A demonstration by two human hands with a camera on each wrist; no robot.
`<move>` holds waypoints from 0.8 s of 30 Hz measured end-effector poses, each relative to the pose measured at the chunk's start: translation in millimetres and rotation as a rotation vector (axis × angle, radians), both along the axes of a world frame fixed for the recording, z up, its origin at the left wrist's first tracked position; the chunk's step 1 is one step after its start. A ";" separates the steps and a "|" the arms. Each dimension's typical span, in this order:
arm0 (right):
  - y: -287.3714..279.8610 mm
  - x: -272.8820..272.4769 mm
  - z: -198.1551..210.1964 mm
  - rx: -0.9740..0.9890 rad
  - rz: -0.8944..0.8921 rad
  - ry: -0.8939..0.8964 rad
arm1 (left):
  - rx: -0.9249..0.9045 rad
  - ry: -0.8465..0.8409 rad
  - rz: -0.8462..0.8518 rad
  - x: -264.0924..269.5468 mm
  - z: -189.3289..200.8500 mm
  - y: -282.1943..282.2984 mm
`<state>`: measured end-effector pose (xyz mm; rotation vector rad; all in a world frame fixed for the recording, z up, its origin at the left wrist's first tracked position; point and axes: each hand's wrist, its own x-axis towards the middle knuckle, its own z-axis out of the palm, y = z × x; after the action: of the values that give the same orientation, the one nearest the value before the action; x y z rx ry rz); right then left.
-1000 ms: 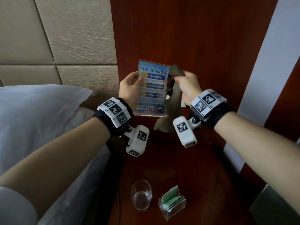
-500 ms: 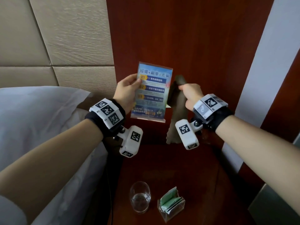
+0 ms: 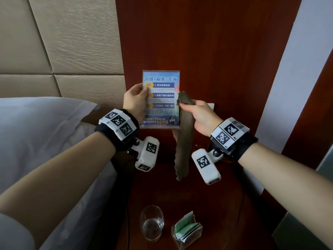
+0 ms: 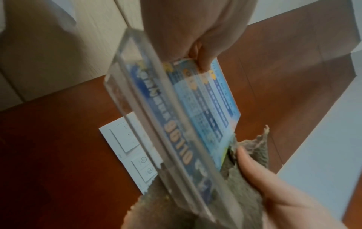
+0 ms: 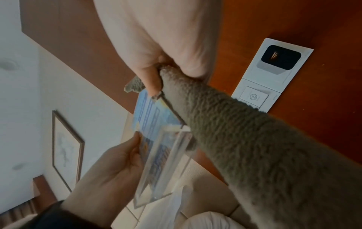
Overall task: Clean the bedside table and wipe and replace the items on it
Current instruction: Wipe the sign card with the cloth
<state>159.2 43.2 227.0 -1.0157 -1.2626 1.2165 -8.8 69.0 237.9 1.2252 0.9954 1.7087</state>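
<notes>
So you've got the acrylic sign holder point(image 3: 161, 98) up in the middle of the head view, held upright in front of the dark red wood panel point(image 3: 216, 51), well above the bedside table point(image 3: 207, 204). Your left hand point(image 3: 134, 102) is gripping it by its left edge, thumb on the printed blue front and the fingers curled round behind. You can see that pinch pretty clearly in the left wrist view too, where the thumb comes down onto the card near the top centre of the frame.

Your right hand point(image 3: 200, 114) is closed on the grey cloth point(image 3: 183, 141), bunched between thumb and fingers, with the top bit of it poking out right at the sign's right edge. The cloth is touching that edge, and the rest hangs straight down toward the lower middle of the frame. In the right wrist view it fills the whole lower right, fuzzy and thick, running from your fist down past the clear base of the holder.

Down at the bottom of the head view, the drinking glass point(image 3: 152, 222) stands upright on the table, and just to its right is a small clear holder with green packets point(image 3: 187, 230), close but not touching. A white switch panel point(image 5: 270, 74) sits on the wood behind your hands. The pillow point(image 3: 45, 132) takes up the left side, with the beige padded headboard point(image 3: 63, 42) filling the upper left.
</notes>
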 end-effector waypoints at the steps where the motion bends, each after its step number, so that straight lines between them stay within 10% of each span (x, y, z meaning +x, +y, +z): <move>1: 0.1 -1.3 -0.7 0.006 -0.001 -0.004 | -0.027 0.010 0.009 -0.6 -2.5 1.7; 9: -3.7 -25.6 6.4 0.017 -0.064 0.013 | -0.224 0.382 0.053 14.9 -20.9 7.6; 15: -6.2 -29.2 0.7 0.014 -0.052 0.041 | -0.301 0.992 0.236 10.5 -8.8 5.4; 24: -13.0 -36.1 8.4 0.176 -0.024 -0.119 | -0.285 0.159 -0.409 8.2 -2.8 -15.9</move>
<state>123.1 30.2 235.4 -0.9821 -1.4198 1.0196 -0.6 53.1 235.1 1.2833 0.9633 1.1281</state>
